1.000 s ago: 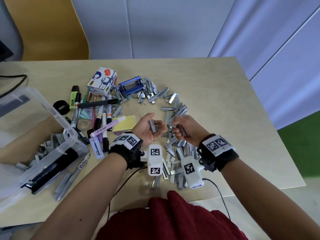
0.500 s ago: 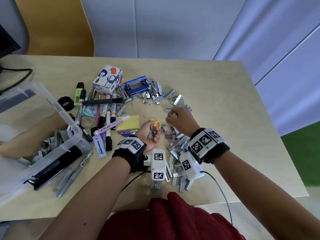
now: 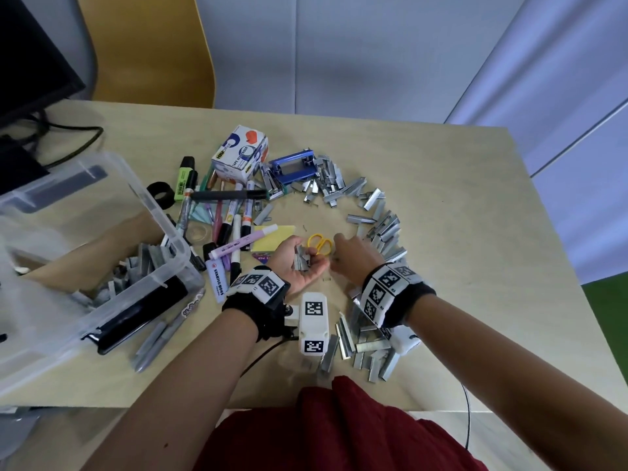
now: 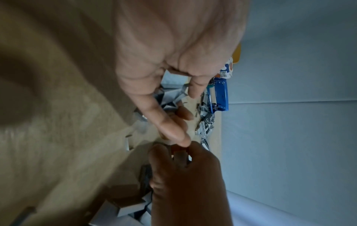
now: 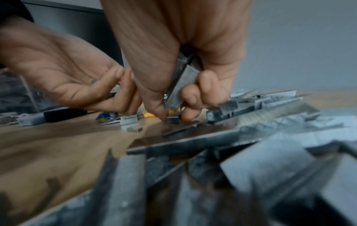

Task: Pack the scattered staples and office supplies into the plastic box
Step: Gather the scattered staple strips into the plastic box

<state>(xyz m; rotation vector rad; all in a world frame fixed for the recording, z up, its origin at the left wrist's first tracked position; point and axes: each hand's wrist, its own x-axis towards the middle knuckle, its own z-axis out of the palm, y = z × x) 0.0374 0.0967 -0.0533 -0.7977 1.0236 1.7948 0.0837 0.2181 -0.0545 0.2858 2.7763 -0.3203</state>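
Left hand [image 3: 299, 266]: cupped palm-up, fingers curled round gathered staple strips [image 3: 301, 260], serving as tray.
Right hand [image 3: 353, 260]: fingers pinching a staple strip [image 5: 179, 85], reaching for another.

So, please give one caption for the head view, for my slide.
Left hand holds staple strips while right hand gathers more beside the plastic box.

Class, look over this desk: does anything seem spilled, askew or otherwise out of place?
Yes. Silver staple strips lie spilled in a loose arc across the wooden table. The clear plastic box sits tilted, overhanging the table's left edge. The left hand holds gathered strips; the right hand pinches more.
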